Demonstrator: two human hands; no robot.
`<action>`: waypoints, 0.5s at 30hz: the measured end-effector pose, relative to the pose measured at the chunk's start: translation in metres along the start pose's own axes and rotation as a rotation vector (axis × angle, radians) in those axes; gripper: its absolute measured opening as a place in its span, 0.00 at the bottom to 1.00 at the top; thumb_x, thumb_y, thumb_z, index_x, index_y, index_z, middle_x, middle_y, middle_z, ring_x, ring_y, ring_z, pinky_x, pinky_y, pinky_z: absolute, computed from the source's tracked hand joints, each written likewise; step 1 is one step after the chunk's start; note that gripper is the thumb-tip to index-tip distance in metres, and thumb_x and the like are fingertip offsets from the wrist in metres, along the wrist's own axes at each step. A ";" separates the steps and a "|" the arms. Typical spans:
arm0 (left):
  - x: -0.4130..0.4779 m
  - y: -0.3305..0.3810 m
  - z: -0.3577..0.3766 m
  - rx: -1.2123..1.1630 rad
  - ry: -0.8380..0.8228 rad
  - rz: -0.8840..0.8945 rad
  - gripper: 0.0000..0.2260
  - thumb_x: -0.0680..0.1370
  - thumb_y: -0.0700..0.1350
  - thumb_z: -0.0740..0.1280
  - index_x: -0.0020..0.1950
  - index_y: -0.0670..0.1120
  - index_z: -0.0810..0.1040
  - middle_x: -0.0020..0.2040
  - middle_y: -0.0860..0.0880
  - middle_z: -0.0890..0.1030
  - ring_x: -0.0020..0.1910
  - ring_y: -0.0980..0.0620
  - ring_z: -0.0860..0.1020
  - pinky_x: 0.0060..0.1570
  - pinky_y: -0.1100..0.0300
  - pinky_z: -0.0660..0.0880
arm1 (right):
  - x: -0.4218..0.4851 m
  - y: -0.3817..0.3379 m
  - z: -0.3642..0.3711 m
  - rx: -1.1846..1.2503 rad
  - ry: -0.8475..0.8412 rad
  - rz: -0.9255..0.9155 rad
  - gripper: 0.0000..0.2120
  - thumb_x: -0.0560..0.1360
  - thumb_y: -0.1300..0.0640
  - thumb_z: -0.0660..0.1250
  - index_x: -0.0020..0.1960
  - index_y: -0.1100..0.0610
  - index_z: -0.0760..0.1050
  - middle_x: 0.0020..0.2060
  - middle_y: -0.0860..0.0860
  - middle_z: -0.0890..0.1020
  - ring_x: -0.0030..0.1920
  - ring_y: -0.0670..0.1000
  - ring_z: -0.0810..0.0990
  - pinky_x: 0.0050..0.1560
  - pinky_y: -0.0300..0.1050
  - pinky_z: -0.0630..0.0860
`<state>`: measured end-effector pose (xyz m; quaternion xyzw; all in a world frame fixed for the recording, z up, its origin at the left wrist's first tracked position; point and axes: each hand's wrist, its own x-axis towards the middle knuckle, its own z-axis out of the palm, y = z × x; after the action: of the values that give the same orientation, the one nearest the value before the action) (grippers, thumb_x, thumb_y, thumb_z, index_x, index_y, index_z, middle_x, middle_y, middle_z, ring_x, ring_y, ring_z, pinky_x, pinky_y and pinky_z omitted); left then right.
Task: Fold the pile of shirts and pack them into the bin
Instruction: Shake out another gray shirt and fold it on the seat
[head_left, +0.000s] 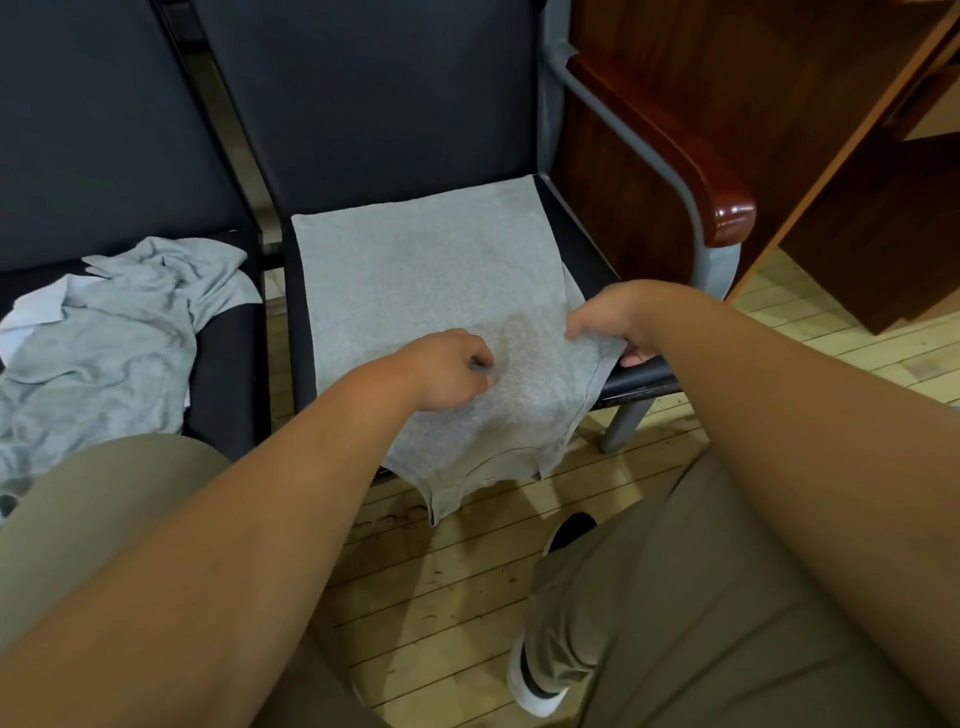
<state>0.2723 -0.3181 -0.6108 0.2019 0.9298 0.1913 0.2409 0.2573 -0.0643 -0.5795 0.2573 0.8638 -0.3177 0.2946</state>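
1. One grey shirt (426, 270) lies spread flat on the black seat of the right-hand chair (587, 244). Its neckline end hangs over the front edge toward the person.
2. Two hands are on that shirt. The left hand (441, 369) has curled fingers pinching a small fold of fabric near the shirt's middle. The right hand (608, 322) grips the shirt's right edge, thumb on top and fingers tucked under the cloth.
3. One crumpled pile of shirts (114, 332) sits on the seat of the left-hand chair (228, 364). It is mostly grey with paler pieces at its left side. The number of garments in it cannot be told, and the frame edge cuts off its left part.
4. The two black chairs stand side by side with a narrow gap between them. The right-hand one carries one wooden-capped armrest (727, 213) on a grey metal frame.
5. A small pale patch at the shirt's neckline is too small to read.
6. Dark wooden furniture (779, 104) stands just right of the chairs, cropped at the top and right.
7. One black-and-white shoe (535, 686) rests on the plank floor (457, 571), partly hidden by a khaki trouser leg.
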 end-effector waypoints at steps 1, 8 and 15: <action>0.000 0.000 0.000 -0.002 0.000 0.003 0.18 0.85 0.56 0.66 0.73 0.52 0.76 0.71 0.53 0.73 0.68 0.51 0.74 0.66 0.58 0.70 | 0.001 0.003 -0.002 -0.023 0.010 0.013 0.25 0.74 0.48 0.76 0.67 0.54 0.74 0.59 0.55 0.81 0.56 0.56 0.82 0.47 0.50 0.81; -0.006 0.002 0.001 0.033 -0.001 0.012 0.19 0.85 0.56 0.64 0.74 0.52 0.75 0.71 0.52 0.73 0.67 0.51 0.74 0.66 0.59 0.69 | -0.004 0.020 -0.008 -0.191 0.063 0.073 0.16 0.83 0.56 0.69 0.68 0.61 0.74 0.54 0.57 0.83 0.49 0.53 0.83 0.46 0.49 0.80; -0.025 0.007 -0.012 -0.013 -0.029 -0.042 0.22 0.84 0.56 0.65 0.77 0.52 0.72 0.75 0.51 0.73 0.72 0.49 0.73 0.69 0.56 0.70 | -0.015 0.014 -0.004 -0.593 0.208 -0.034 0.06 0.84 0.60 0.64 0.49 0.62 0.75 0.44 0.55 0.77 0.46 0.55 0.78 0.52 0.49 0.76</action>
<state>0.2877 -0.3265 -0.5885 0.1834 0.9291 0.1894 0.2595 0.2754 -0.0564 -0.5727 0.1768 0.9485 -0.0289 0.2613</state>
